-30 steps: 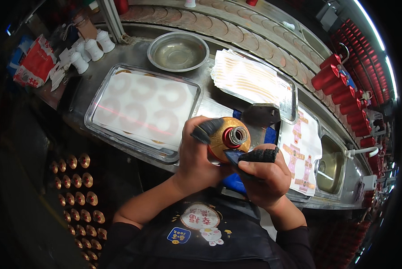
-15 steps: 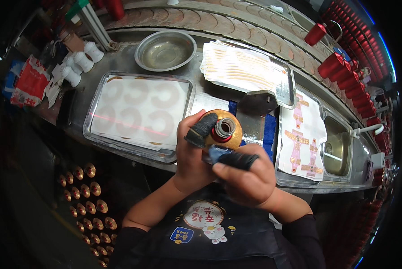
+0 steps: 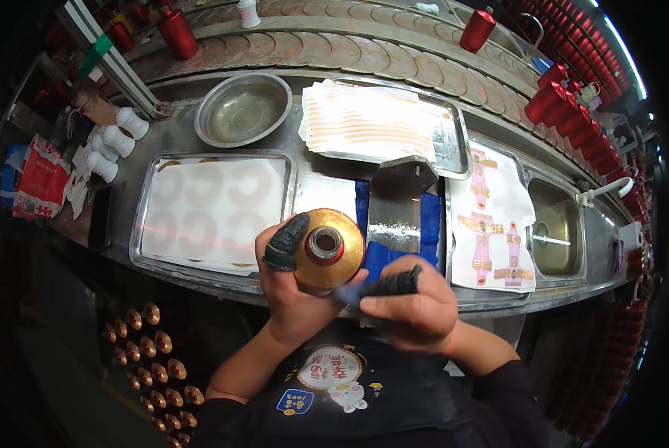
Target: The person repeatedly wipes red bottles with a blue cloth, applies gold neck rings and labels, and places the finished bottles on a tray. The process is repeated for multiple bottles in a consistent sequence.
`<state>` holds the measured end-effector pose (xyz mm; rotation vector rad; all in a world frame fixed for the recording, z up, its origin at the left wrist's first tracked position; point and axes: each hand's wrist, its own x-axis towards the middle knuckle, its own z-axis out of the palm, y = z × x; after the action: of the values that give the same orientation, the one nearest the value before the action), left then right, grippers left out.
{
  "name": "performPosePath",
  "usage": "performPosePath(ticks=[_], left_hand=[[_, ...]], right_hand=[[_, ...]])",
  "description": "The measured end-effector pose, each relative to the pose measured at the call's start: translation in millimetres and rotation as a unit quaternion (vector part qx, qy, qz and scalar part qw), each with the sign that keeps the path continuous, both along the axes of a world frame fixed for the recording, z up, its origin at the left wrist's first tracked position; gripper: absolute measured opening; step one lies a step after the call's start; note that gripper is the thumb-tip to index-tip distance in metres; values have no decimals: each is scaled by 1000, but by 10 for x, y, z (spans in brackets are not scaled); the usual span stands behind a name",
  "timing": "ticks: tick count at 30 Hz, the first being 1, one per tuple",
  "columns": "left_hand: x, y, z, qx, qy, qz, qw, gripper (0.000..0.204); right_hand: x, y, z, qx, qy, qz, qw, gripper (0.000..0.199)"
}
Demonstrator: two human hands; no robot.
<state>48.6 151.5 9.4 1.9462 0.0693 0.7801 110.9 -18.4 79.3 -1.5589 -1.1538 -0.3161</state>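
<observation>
My left hand (image 3: 286, 287) is closed round a bottle with its mouth tilted up toward me. The bottle (image 3: 342, 257) has a gold shoulder, a red neck ring and a silvery threaded mouth; its lower body is hidden. A dark cover wraps my left thumb, which lies on the gold shoulder. My right hand (image 3: 416, 317) is closed beside the bottle's lower right edge. Along its fingers runs a ridged black piece (image 3: 394, 284) with a blurred blue tip near the bottle; whether it is a finger cover or a tool handle I cannot make out.
A tray (image 3: 137, 224) of ring-shaped labels lies left, with a metal bowl (image 3: 207, 134) behind it. Further right are a stacked label sheet tray (image 3: 457, 149), a metal block on blue cloth (image 3: 431, 224), pink labels (image 3: 482, 231) and a sink (image 3: 558, 257). Behind runs a conveyor (image 3: 379, 60).
Both hands and the bottle have shifted left in the picture, the bottle moving farther from my right hand. The bottle's mouth faces me more directly. The whole view has also shifted.
</observation>
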Motion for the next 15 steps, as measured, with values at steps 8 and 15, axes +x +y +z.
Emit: performPosePath(ticks=[8, 15], left_hand=[[49, 398, 205, -73, 79, -171, 979, 88], [73, 645, 244, -216, 133, -290, 923, 111]], right_hand=[[469, 100, -251, -49, 305, -54, 950, 20], [446, 175, -24, 10, 395, -93, 914, 20]])
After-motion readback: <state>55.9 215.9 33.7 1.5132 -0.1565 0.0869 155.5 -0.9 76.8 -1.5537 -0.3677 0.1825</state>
